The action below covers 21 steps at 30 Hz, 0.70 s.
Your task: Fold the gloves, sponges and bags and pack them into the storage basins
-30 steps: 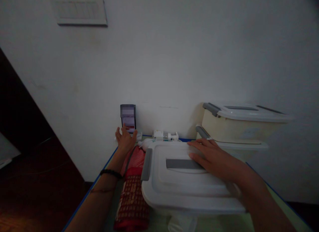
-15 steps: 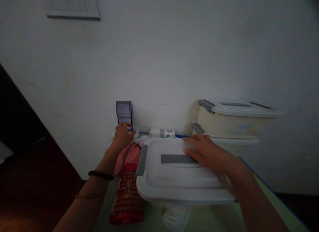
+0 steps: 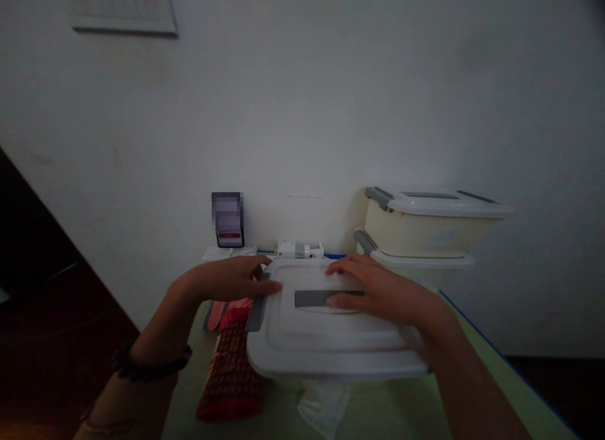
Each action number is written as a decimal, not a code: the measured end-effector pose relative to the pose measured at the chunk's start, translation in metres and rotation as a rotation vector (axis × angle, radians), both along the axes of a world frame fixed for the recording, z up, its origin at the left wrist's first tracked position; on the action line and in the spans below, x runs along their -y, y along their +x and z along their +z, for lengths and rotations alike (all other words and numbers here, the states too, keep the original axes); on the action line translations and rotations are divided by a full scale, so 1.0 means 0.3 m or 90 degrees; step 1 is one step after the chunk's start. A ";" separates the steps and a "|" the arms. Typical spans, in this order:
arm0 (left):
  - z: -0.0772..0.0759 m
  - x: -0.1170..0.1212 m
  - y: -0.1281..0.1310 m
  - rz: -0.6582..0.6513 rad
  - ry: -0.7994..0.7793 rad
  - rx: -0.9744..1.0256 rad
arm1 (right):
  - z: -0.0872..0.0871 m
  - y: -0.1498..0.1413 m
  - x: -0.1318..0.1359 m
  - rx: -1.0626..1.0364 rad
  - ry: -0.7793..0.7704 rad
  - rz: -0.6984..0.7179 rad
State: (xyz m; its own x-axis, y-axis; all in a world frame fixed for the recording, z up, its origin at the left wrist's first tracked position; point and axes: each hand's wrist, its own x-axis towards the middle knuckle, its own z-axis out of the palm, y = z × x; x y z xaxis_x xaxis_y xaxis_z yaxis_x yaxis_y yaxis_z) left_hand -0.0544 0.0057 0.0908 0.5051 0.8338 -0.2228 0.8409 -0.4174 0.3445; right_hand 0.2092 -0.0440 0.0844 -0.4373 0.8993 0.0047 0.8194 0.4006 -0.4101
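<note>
A storage box (image 3: 340,345) with a white lid and grey fittings stands in front of me. My right hand (image 3: 382,289) lies on the right part of its lid, fingers spread, with the thumb by the grey handle (image 3: 309,298). At the lid's left edge is my left hand (image 3: 231,277), over the grey latch (image 3: 256,312). Its thumb reaches onto the lid and its fingers are apart from the thumb; whether they press on the latch I cannot tell. A red patterned pouch (image 3: 231,370) lies just left of the box, partly under my left hand.
A lit phone (image 3: 229,229) leans upright against the wall. A white pump bottle (image 3: 300,249) lies behind the box. Two stacked cream boxes (image 3: 416,232) with white lids stand at the back right. Clear plastic (image 3: 325,405) shows below the front box on the green tabletop (image 3: 387,408).
My left hand has left the phone's screen and come back right to the lid's left edge. My right hand has stayed on the lid. The view has shifted slightly.
</note>
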 end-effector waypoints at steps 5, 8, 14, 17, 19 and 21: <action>-0.021 -0.023 -0.013 -0.016 -0.023 0.079 | 0.003 -0.009 -0.005 -0.038 0.002 0.044; -0.030 -0.029 -0.016 -0.038 -0.071 0.133 | 0.007 -0.015 -0.005 -0.026 0.010 0.022; -0.030 -0.032 -0.024 -0.027 -0.129 0.158 | 0.004 -0.017 -0.008 0.005 0.027 0.006; -0.034 -0.037 -0.037 -0.017 -0.154 0.197 | -0.001 -0.016 -0.013 0.016 0.047 0.012; -0.045 -0.042 -0.049 -0.004 -0.195 0.257 | -0.004 -0.015 -0.016 0.016 0.048 0.011; -0.061 -0.047 -0.060 0.002 -0.240 0.311 | -0.005 -0.014 -0.018 0.014 0.046 0.012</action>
